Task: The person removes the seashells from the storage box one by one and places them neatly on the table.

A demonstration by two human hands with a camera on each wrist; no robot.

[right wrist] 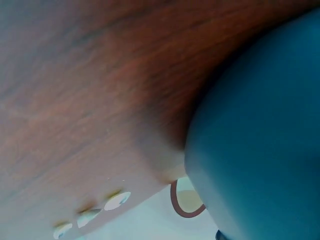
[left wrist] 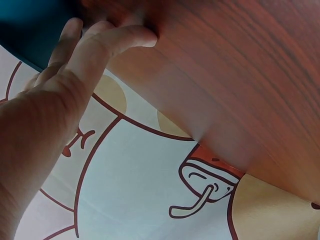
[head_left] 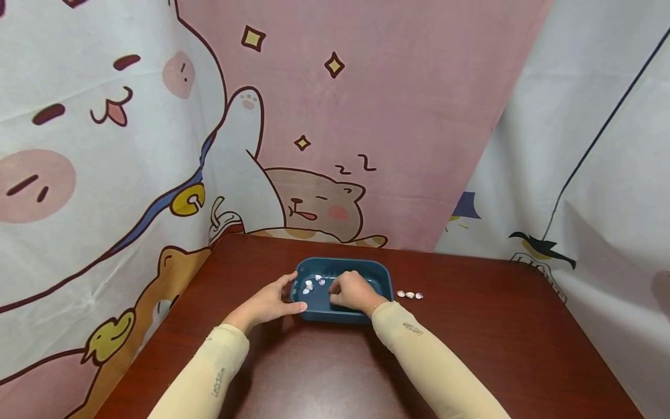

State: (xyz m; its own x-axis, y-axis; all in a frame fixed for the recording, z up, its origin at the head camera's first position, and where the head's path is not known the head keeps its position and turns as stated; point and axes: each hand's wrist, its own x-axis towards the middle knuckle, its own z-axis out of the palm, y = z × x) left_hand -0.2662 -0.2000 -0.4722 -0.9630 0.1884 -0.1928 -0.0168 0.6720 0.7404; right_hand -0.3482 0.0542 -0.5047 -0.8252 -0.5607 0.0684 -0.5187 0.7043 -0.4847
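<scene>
A blue rectangular basin (head_left: 335,316) stands on the table, with several small white and purple seashells (head_left: 309,284) in its left part. My left hand (head_left: 269,301) holds the basin's left end, thumb over the front rim and fingers spread along the side. In the left wrist view, the fingers (left wrist: 75,55) lie beside the basin wall (left wrist: 30,25). My right hand (head_left: 353,291) reaches into the basin with its fingers bent down towards the floor. Whatever lies between those fingertips is hidden. The right wrist view shows the basin's outer wall (right wrist: 260,140) but not the hand.
Three more seashells (head_left: 410,295) lie in a row on the dark red wooden table (head_left: 471,326), just right of the basin. A printed cartoon cloth (head_left: 408,116) hangs along the table's back and sides.
</scene>
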